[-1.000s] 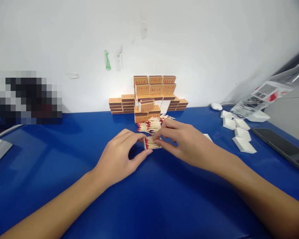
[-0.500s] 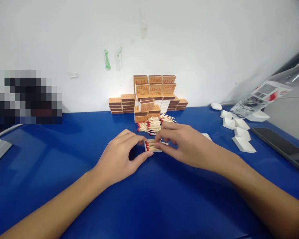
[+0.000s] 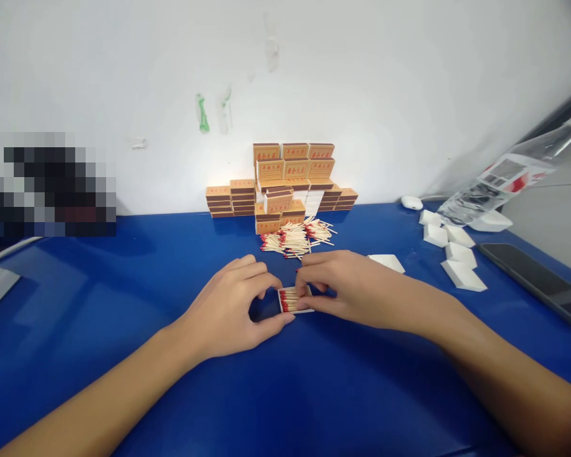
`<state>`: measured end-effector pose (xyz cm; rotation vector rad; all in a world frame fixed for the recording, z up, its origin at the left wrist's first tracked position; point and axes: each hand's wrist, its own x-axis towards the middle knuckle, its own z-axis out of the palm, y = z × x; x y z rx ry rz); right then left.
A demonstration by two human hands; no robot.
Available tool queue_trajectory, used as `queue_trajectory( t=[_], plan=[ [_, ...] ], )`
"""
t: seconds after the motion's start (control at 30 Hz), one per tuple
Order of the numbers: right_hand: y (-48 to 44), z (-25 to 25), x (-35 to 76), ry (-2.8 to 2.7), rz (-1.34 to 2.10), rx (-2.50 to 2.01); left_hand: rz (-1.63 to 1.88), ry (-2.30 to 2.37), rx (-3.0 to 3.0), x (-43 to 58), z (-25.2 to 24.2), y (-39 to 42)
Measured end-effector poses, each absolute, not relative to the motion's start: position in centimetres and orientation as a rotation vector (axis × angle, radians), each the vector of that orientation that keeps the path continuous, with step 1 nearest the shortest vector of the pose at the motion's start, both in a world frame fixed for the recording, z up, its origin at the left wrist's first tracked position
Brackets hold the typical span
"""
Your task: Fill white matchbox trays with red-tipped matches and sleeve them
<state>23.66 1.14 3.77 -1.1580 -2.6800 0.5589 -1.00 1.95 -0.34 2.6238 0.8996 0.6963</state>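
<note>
On the blue table, a small white matchbox tray (image 3: 279, 301) lies in front of me with several red-headed matches (image 3: 289, 298) side by side in it. My left hand (image 3: 238, 304) holds the tray's left end between thumb and index finger. From the right, my right hand (image 3: 333, 282) reaches over the tray, its fingertips pinched together on the matches and hiding their right ends. Just beyond both hands spreads a heap of loose matches (image 3: 295, 238), red heads mostly to the left.
Stacked matchboxes (image 3: 295, 170) stand against the white wall behind the heap. Several white empty trays (image 3: 461, 254) lie to the right, one (image 3: 387, 262) nearer my right wrist. A phone (image 3: 533, 279), a plastic bottle (image 3: 499, 174) and a white earbud case (image 3: 412, 202) are also there.
Both hands and the tray have come slightly nearer to me. The matches, which stuck out unevenly, now lie flatter inside the tray. More of the white tray by my right wrist shows.
</note>
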Motion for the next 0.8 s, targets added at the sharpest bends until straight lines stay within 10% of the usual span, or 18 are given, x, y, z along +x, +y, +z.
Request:
queue_trajectory(
  t=[0.8],
  plan=[
    [3.1, 2.9, 25.4, -2.585, 0.458, -1.539, 0.671, 0.929, 2.678, -1.0, -0.4, 2.0]
  ],
)
